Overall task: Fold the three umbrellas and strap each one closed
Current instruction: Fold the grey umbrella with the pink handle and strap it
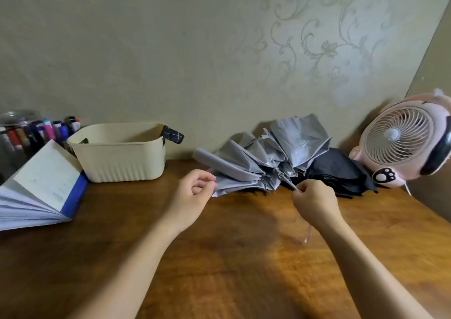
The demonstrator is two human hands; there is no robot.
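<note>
A grey umbrella (275, 152) lies half collapsed against the wall at the back of the wooden table, its canopy loose and crumpled. A lavender rolled umbrella or handle (219, 163) lies across its left side. A black umbrella (341, 172) sits bunched behind and to the right. My right hand (314, 202) grips the grey umbrella's handle, with its metal shaft running out of my fist; a pink wrist strap (306, 235) hangs below my wrist. My left hand (192, 193) hovers at the canopy's left edge, fingers loosely curled, holding nothing.
A cream basket (122, 157) with a checked handle stands at the back left. An open blue-covered notebook (41, 187) and a jar of markers (31, 130) are further left. A pink desk fan (405, 140) stands at the right by the wall. The wooden table (219, 257) stretches toward me.
</note>
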